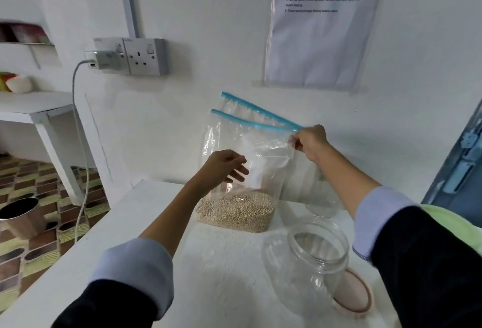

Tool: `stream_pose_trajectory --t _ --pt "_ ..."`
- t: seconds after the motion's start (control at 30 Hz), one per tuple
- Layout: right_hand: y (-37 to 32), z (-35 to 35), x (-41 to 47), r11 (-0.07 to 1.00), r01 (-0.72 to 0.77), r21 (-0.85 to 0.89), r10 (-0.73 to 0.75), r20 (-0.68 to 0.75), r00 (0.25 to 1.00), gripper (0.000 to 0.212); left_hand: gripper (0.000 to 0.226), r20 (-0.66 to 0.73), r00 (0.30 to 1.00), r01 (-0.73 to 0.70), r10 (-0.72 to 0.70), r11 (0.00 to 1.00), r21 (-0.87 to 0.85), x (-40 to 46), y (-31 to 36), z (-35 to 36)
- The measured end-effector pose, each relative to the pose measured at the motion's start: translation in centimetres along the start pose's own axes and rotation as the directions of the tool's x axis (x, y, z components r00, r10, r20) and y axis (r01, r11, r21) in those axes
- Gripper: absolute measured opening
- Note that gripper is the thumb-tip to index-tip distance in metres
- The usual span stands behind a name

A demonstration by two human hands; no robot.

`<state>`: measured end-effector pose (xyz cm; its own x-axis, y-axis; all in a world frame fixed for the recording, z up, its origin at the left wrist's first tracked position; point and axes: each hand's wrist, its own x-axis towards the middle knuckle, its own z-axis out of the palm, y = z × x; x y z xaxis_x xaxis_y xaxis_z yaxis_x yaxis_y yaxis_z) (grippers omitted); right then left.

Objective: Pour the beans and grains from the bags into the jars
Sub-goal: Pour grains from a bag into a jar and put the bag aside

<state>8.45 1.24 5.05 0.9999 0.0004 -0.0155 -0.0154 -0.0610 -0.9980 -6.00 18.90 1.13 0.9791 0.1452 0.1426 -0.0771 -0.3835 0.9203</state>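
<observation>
Grain filled the bottom of a clear zip bag with blue seal strips (pixel 242 150), standing mid-table. Right hand (pixel 310 142) pinched its top corner; left hand (pixel 221 168), fingers loosely spread, touched its side. Clear open plastic jar (pixel 307 262) stood beside, near the white table (pixel 156 223) edge.

wall notice (pixel 323 22) text blurred; lid (pixel 352 293) partly behind jar (pixel 307 262)

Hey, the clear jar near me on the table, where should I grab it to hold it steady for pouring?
Grip the clear jar around its ribbed neck just under the open mouth, coming from the left side with the left hand. The neck looks narrower than the body, and the right hand is pinching the zip bag at its blue strip.
</observation>
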Motion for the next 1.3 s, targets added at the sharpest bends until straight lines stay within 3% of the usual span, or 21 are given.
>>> stream_pose_trajectory --t 0.13,0.23,0.33,0.47,0.63,0.77,0.87,1.07,1.17,1.3 --pt "-2.3 0.7 -3.3 0.976 0.212 0.060 -0.217 0.104 0.971 0.015 0.010 -0.159 0.973 -0.162 0.165 0.986 0.033 1.6 1.3 0.4" --pt "-3.1 1.2 -5.6 0.938 0.346 -0.023 -0.338 0.161 0.927 0.017 0.011 -0.337 0.861 -0.329 0.380 0.923 0.200 2.7 3.3 0.6" --pt "-3.1 1.7 -6.8 0.908 0.415 -0.052 -0.397 0.204 0.895 0.019 0.026 -0.306 0.805 -0.392 0.508 0.843 0.368 3.6 5.2 0.8" --pt "-2.5 1.5 -7.4 0.885 0.462 -0.050 -0.442 0.222 0.869 0.025 0.031 -0.202 0.818 -0.362 0.538 0.755 0.546 4.2 5.5 1.1" --pt "-2.2 1.0 -7.7 0.881 0.471 -0.046 -0.453 0.205 0.867 0.015 0.024 -0.233 0.793 -0.297 0.563 0.690 0.660 4.0 4.8 0.5" --pt "-2.8 0.5 -7.9 0.888 0.459 -0.020 -0.447 0.194 0.873 0.011 0.021 -0.319 0.805 -0.219 0.500 0.750 0.624 3.6 4.8 -1.4" --pt "-4.2 0.4 -8.7 0.895 0.443 0.057 -0.445 0.181 0.877 0.014 0.017 -0.396 0.747 -0.278 0.535 0.791 0.545 3.1 6.7 -2.6" --pt "-6.9 0.6 -11.6 0.857 0.476 0.198 -0.511 0.201 0.836 0.016 0.014 -0.462 0.623 -0.365 0.631 0.757 0.542 1.6 9.5 -4.1" --pt "-6.8 0.8 -12.4 0.828 0.530 0.184 -0.560 0.206 0.802 0.016 0.015 -0.450 0.651 -0.358 0.611 0.771 0.528 0.8 9.7 -4.8" --pt "-4.4 0.9 -12.4 0.817 0.575 0.036 -0.566 0.232 0.791 0.020 0.012 -0.321 0.764 -0.326 0.560 0.764 0.557 -0.1 8.1 -4.8"
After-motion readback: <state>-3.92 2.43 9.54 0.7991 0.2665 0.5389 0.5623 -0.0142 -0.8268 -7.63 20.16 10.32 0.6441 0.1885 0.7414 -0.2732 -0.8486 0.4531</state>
